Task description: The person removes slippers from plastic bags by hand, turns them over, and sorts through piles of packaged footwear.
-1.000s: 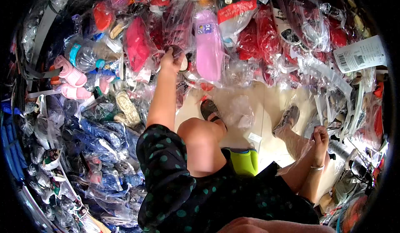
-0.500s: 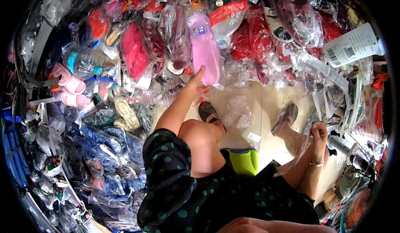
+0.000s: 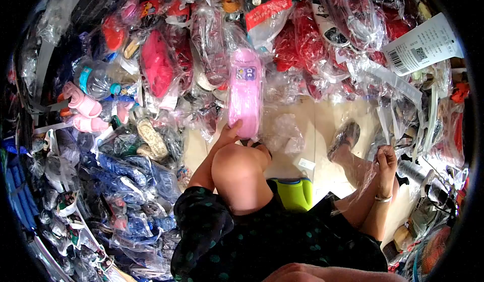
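Observation:
A pink slipper (image 3: 245, 93) in a clear bag stands out upright at the middle of the view, a small printed patch near its far end. My left hand (image 3: 231, 133) grips its near end, just above my left knee. At the right, my right hand (image 3: 386, 162) is closed in a pinch beside my other knee. From its fingers hangs a crumpled clear plastic bag (image 3: 362, 186). Red bagged shoes (image 3: 301, 42) and a deep pink bagged shoe (image 3: 157, 63) lie in the heap beyond the slipper.
Bagged footwear in blue wrapping (image 3: 123, 168) is piled at the left, near a plastic bottle (image 3: 96, 79). Loose clear plastic (image 3: 287, 136) lies on the tiled floor. A lime-green stool (image 3: 295, 195) is between my legs. A white label (image 3: 423, 45) sticks out at upper right.
My left hand has drawn the pink slipper away from the heap, nearer to my left knee. My right hand has stayed almost in place with the plastic bag.

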Tool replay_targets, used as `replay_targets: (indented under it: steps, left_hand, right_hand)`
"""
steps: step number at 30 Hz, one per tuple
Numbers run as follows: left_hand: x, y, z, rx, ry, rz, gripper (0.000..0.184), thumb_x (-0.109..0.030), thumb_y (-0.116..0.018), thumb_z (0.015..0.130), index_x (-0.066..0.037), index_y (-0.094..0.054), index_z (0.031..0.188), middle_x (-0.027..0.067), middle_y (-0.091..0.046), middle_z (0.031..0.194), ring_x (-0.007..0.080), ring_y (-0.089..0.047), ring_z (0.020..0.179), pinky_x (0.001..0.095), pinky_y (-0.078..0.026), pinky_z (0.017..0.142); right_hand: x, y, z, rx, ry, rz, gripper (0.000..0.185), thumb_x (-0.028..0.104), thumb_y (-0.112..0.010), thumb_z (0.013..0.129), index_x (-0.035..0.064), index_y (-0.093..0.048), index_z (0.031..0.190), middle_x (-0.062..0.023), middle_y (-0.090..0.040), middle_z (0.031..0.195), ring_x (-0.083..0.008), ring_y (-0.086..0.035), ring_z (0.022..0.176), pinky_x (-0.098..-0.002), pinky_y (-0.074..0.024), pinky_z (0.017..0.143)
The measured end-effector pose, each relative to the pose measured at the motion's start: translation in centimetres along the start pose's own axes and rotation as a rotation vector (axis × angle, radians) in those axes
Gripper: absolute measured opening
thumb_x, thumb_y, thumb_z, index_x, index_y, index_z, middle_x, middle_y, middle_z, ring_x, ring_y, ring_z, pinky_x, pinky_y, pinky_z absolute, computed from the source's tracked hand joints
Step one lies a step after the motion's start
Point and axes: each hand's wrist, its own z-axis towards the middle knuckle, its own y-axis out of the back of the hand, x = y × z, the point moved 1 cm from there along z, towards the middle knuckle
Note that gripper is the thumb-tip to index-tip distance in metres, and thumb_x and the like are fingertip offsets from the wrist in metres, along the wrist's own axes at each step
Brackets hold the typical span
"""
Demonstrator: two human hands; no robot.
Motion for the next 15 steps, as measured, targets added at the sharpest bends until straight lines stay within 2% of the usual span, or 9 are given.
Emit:
replay_targets:
  steps: [3, 4, 7, 9, 10, 11, 13, 14, 15]
  left_hand:
    - [-1.6, 0.4, 3.6, 0.085, -0.102, 0.244, 0.05, -0.029, -0.064, 0.081, -0.003, -0.045, 0.12, 0.0088, -0.057, 0.108, 0.0208, -0.058, 0.093, 0.0365, -0.051, 0.075]
    - [-5.3, -2.1, 2.1, 0.008, -0.035, 0.092, 0.048, -0.028, -0.064, 0.081, -0.002, -0.048, 0.117, 0.0086, -0.058, 0.106, 0.02, -0.058, 0.092, 0.0357, -0.05, 0.075]
    - [-9.4, -2.2, 2.1, -0.115, -0.025, 0.048, 0.036, -0.023, -0.064, 0.081, -0.003, -0.055, 0.11, 0.0068, -0.06, 0.1, 0.0169, -0.057, 0.091, 0.0322, -0.047, 0.077]
    - [-10.4, -1.3, 1.3, -0.178, -0.066, 0.285, 0.031, -0.019, -0.065, 0.081, -0.003, -0.058, 0.106, 0.0064, -0.061, 0.098, 0.0151, -0.056, 0.09, 0.0305, -0.044, 0.08]
    - [-10.0, -0.6, 1.3, -0.098, -0.15, 0.217, 0.035, -0.017, -0.065, 0.08, -0.001, -0.056, 0.109, 0.0068, -0.061, 0.1, 0.0143, -0.055, 0.09, 0.0283, -0.042, 0.081]
    - [-9.4, 0.2, 1.2, -0.091, -0.15, 0.221, 0.035, -0.017, -0.065, 0.08, -0.001, -0.056, 0.109, 0.0068, -0.061, 0.1, 0.0143, -0.055, 0.09, 0.0283, -0.042, 0.081]
    - [-9.2, 0.9, -0.2, 0.059, -0.404, 0.174, 0.039, -0.016, -0.066, 0.079, 0.001, -0.054, 0.112, 0.0073, -0.06, 0.101, 0.0142, -0.055, 0.09, 0.0285, -0.042, 0.081]
    - [-8.5, 2.2, -0.6, 0.021, -0.341, 0.162, 0.041, -0.014, -0.066, 0.078, 0.002, -0.052, 0.114, 0.0076, -0.059, 0.103, 0.0151, -0.055, 0.091, 0.029, -0.043, 0.083]
    - [-8.5, 2.7, -1.8, 0.03, -0.345, 0.164, 0.041, -0.014, -0.066, 0.078, 0.002, -0.052, 0.114, 0.0076, -0.059, 0.103, 0.0151, -0.055, 0.091, 0.029, -0.043, 0.083]
  right_hand:
    - [-0.4, 0.1, 0.1, -0.02, 0.017, -0.02, 0.004, 0.008, -0.054, 0.087, 0.006, -0.055, 0.083, 0.0052, -0.047, 0.066, -0.0022, -0.039, 0.054, -0.0168, -0.0299, 0.049]
    - [-0.4, 0.0, 0.1, -0.02, 0.015, -0.02, 0.004, 0.008, -0.054, 0.087, 0.006, -0.055, 0.083, 0.0052, -0.047, 0.066, -0.0022, -0.039, 0.054, -0.0168, -0.0299, 0.049]
    - [-0.5, -0.2, 0.3, -0.018, 0.07, -0.012, 0.003, 0.005, -0.054, 0.086, 0.0046, -0.055, 0.083, 0.0039, -0.048, 0.068, -0.0039, -0.041, 0.057, -0.0173, -0.0325, 0.052]
    - [-1.4, 0.0, 0.7, 0.02, 0.106, -0.198, 0.001, 0.001, -0.054, 0.084, 0.002, -0.054, 0.084, 0.0014, -0.049, 0.07, -0.0075, -0.044, 0.063, -0.02, -0.0367, 0.057]
    - [-1.5, -0.4, 0.9, 0.051, 0.13, -0.326, 0.004, -0.002, -0.054, 0.081, -0.0014, -0.053, 0.084, -0.0029, -0.052, 0.075, -0.0098, -0.048, 0.072, -0.0232, -0.0396, 0.063]
    - [-1.2, -1.2, 0.9, 0.094, 0.227, -0.511, 0.006, 0.0, -0.055, 0.08, -0.0003, -0.055, 0.086, -0.0077, -0.055, 0.071, -0.0148, -0.051, 0.066, -0.0268, -0.042, 0.061]
    - [-1.4, -2.4, 0.7, 0.122, 0.16, -0.802, 0.011, 0.007, -0.059, 0.079, 0.0031, -0.059, 0.089, -0.0123, -0.058, 0.067, -0.0244, -0.055, 0.058, -0.032, -0.0444, 0.057]
    - [-0.7, -3.4, 0.4, 0.144, 0.203, -0.939, 0.016, 0.017, -0.061, 0.078, 0.0051, -0.061, 0.088, -0.0148, -0.057, 0.063, -0.032, -0.055, 0.055, -0.0368, -0.0446, 0.054]
    - [-0.8, -3.4, 0.2, 0.133, 0.205, -0.938, 0.016, 0.017, -0.061, 0.078, 0.0051, -0.061, 0.088, -0.0148, -0.057, 0.063, -0.032, -0.055, 0.055, -0.0368, -0.0446, 0.054]
